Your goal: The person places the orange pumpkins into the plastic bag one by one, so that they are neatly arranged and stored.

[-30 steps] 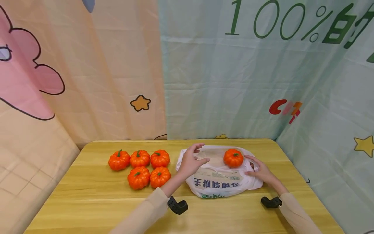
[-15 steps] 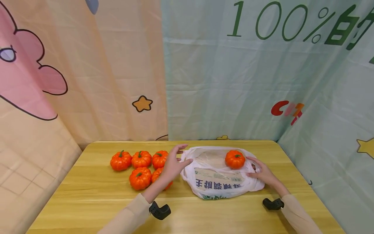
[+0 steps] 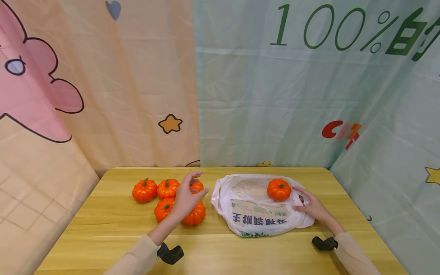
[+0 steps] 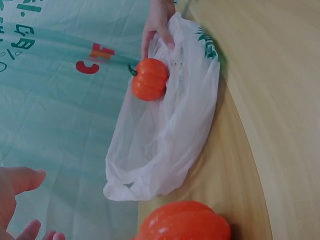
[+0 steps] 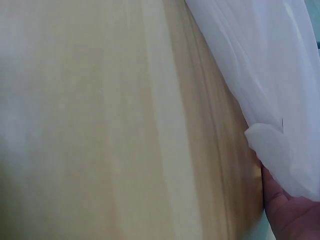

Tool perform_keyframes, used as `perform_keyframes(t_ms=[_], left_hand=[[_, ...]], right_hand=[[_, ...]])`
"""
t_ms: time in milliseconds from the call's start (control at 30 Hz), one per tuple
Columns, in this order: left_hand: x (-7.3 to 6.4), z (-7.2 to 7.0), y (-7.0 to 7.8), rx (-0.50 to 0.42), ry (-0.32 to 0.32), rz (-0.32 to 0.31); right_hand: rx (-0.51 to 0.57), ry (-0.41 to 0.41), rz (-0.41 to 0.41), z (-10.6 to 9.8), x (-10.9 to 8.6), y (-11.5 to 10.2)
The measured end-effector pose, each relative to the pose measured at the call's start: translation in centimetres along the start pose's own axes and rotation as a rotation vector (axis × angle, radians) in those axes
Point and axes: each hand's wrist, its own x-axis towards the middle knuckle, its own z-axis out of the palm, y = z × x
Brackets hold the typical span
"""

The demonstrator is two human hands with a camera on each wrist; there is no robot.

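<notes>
My left hand (image 3: 185, 196) hovers over the cluster of small orange pumpkins, fingers spread and holding nothing. It partly hides the back right pumpkin (image 3: 198, 186) and the front right pumpkin (image 3: 195, 214). Further left are the back left pumpkin (image 3: 144, 190), the back middle pumpkin (image 3: 167, 188) and the front left pumpkin (image 3: 163, 210). A white plastic bag (image 3: 222, 196) with printed characters lies at the right, its mouth spread. Another pumpkin (image 3: 279, 190) sits at its opening. My right hand (image 3: 313, 208) holds the bag's right end; the plastic hides part of its fingers in the right wrist view.
The wooden table (image 3: 220, 256) has its far edge near a printed curtain (image 3: 233, 126). More curtain hangs on both sides. Each wrist carries a black camera mount, the left mount (image 3: 170, 254) and the right mount (image 3: 324, 243).
My left hand has moved left, from over the bag's left side to above the pumpkins, still with nothing in it. My right hand stays at the bag. The head view has shifted slightly.
</notes>
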Motion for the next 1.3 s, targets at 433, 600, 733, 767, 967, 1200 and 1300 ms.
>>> perform_keyframes(t_ms=[433,600,733,767,967,1200,1300], left_hand=[[-0.1,-3.9,-2.3,0.068,0.069,-0.012],[-0.3,-5.1,-3.1,0.086,0.117,0.003],[-0.8,-5.9,-3.8,0.102,0.163,-0.002],[-0.8,-6.1,-4.0,0.108,0.176,-0.004],[-1.1,-7.5,-5.2,0.141,0.258,-0.005],[-1.2,-9.3,-6.9,0.134,0.327,0.019],[-1.2,-10.0,-7.6,0.143,0.361,0.021]], right_hand=[[-0.001,0.000,0.012,-0.2,0.0,0.0],[-0.006,0.003,0.006,-0.2,0.0,0.1],[-0.034,0.015,-0.018,-0.1,0.0,0.2],[-0.048,0.022,-0.027,-0.1,0.0,0.2],[-0.121,0.043,-0.063,0.0,0.0,0.4],[-0.108,0.040,-0.067,-0.2,0.0,0.5],[-0.100,0.039,-0.070,-0.1,0.0,0.5]])
